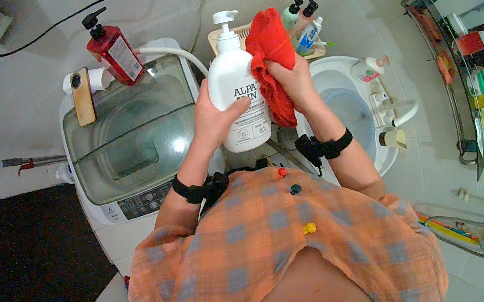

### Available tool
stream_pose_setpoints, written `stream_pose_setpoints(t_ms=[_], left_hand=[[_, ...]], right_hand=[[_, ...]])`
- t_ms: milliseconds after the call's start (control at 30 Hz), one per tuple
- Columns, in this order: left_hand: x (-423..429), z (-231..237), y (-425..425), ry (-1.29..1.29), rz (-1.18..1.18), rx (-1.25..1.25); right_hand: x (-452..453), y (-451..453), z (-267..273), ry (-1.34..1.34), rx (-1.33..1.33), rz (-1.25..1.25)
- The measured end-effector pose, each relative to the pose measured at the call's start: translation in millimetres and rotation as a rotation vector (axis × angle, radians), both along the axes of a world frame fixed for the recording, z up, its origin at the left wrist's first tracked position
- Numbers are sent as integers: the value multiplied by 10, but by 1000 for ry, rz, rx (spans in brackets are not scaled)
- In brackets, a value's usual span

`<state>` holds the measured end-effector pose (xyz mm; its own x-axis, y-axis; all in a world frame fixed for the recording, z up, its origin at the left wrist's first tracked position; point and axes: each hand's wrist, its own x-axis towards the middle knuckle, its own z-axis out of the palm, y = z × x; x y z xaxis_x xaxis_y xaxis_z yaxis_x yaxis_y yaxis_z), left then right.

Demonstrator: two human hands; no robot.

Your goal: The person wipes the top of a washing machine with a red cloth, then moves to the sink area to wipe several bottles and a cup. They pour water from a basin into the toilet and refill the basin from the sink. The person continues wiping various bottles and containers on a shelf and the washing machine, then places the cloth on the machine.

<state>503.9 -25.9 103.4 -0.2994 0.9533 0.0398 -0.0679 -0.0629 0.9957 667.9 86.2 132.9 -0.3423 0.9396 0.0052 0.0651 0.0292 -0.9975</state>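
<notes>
A large white pump bottle [235,79] with printed writing is held upright in front of me. My left hand [216,116] grips it from the left side, with the thumb across its front. In my right hand [297,78] is a bunched red cloth [270,49], which presses against the bottle's right side. The cloth's upper part rises beside the pump neck, and its lower end hangs below my fingers. Most of my right fingers are hidden behind the cloth.
A top-loading washing machine [132,136] at left bears a red pump bottle [115,54] and a phone [82,96]. The washbasin [338,63] stands at right, with a hand-soap bottle [368,69] on its rim. Behind is a beige basket [216,39] near several bottles. A shelf [445,66] lines the right wall.
</notes>
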Motion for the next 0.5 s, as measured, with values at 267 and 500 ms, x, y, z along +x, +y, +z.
stream_pose_setpoints(t_ms=[267, 500], left_hand=[[44, 2, 56, 120, 13, 57], [28, 80, -28, 148, 6, -22]], right_hand=[[-108, -238, 246, -122, 342, 86], [-29, -107, 203, -278, 488, -4]])
